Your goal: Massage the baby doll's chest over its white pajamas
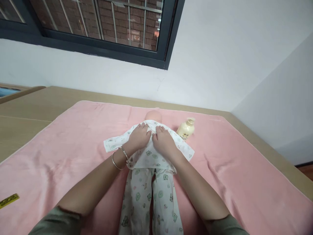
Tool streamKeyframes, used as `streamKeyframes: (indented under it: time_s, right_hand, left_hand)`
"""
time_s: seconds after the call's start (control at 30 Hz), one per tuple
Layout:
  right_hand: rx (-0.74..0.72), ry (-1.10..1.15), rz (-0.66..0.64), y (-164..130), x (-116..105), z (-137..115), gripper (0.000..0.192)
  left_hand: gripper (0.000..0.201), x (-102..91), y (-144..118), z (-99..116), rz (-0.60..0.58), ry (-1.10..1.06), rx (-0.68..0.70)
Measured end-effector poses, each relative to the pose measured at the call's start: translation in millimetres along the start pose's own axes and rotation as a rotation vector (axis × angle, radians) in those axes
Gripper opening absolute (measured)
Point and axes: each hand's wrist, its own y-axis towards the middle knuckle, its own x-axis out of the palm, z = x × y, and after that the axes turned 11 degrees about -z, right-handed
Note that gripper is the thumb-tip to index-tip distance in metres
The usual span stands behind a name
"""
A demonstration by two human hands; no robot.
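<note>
— Doll (153,156) on the pink towel (73,140), head toward the wall?
— Yes. Left hand (140,136) and right hand (163,140) lie flat, fingers spread, gripping nothing. Pressing sideways could bunch its top; a swinging elbow might topple the lotion bottle (186,128).

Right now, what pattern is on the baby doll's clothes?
White fabric with small green and grey animal prints on the clothes; the head view shows it.
</note>
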Motion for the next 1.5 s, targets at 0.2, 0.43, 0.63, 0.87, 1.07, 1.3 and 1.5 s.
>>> streamKeyframes:
  time_s: [0.2, 0.43, 0.63, 0.87, 1.07, 1.3, 1.5]
  right_hand:
    - [-0.061, 0.044, -0.003, -3, -4, -2, 0.048]
    - [0.016, 0.15, 0.03, 29, 10, 29, 0.062]
    - [-0.007, 0.155, 0.057, 30, 14, 33, 0.063]
    - [-0.103, 0.2, 0.048, 28, 5, 49, 0.063]
    - [-0.017, -0.068, 0.027, 3, -1, 5, 0.05]
    - [-0.023, 0.056, 0.054, 7, 0, 11, 0.048]
    - [-0.047, 0.19, 0.094, 25, 3, 36, 0.052]
  left_hand:
    - [0.045, 18.8, 5, 0, 0.117, -0.056, -0.154]
    - [0.048, 21.4, 1, 4, 0.114, -0.082, -0.176]
    - [0.046, 13.8, -6, 21, 0.128, -0.043, -0.219]
    - [0.05, 11.9, -19, 45, 0.126, -0.036, -0.122]
    - [0.049, 5.0, 4, 1, 0.061, -0.17, -0.11]
    - [0.046, 3.9, -4, 18, 0.076, -0.03, -0.095]
    - [0.041, 4.6, -13, 35, 0.128, 0.007, -0.161]
